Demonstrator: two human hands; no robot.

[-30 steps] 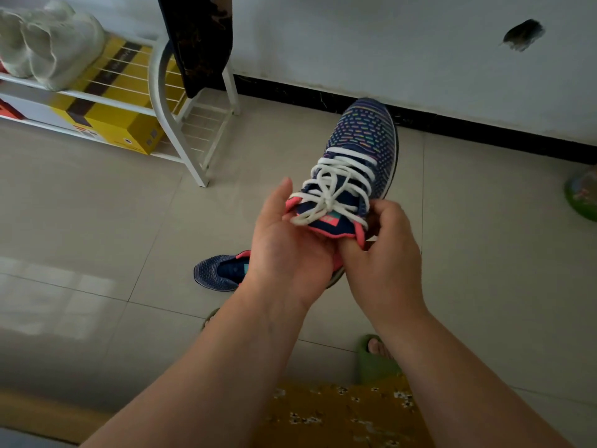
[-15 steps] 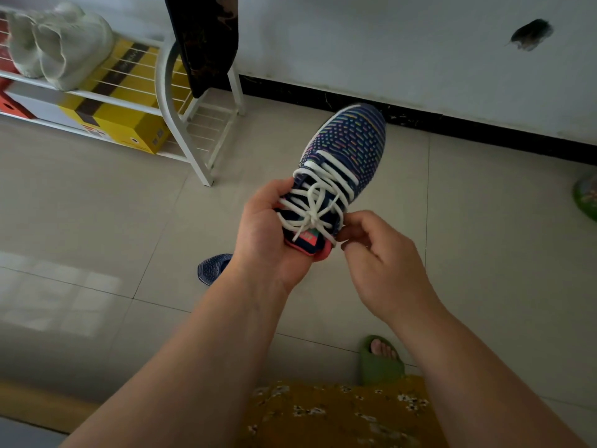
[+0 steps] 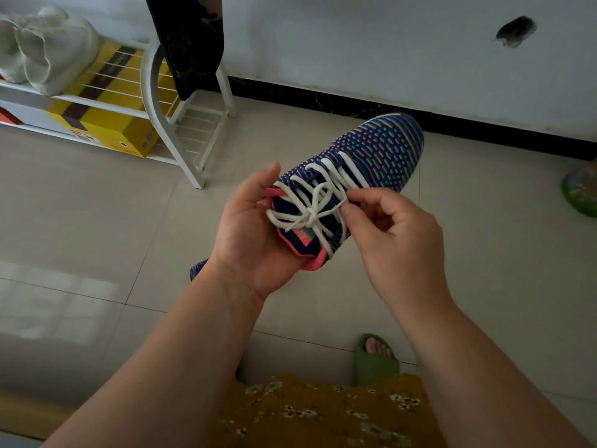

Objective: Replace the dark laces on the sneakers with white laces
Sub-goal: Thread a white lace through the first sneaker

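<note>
While the left hand (image 3: 248, 234) cups the heel end of the sneaker (image 3: 365, 169) from beneath, fingers curled round its pink collar and thumb lying along the near side, the shoe is held in the air above the tiled floor (image 3: 97, 221), toe pointing up and away toward the wall. The white lace (image 3: 311, 210) is threaded through the eyelets and tied in a bow over the tongue. The right hand (image 3: 397, 237) has its grip pressed together on one loop of that bow, thumb and forefinger pinching the lace, the other fingers curled behind. A second sneaker (image 3: 197, 269) lies on the floor under the left wrist, only its toe showing. At the upper left corner of the floor stands a white shoe rack (image 3: 164, 124) holding a yellow box (image 3: 109, 124) and pale shoes (image 3: 48, 50). A foot in a green slipper (image 3: 374, 360) rests on the floor near the bottom edge.
</note>
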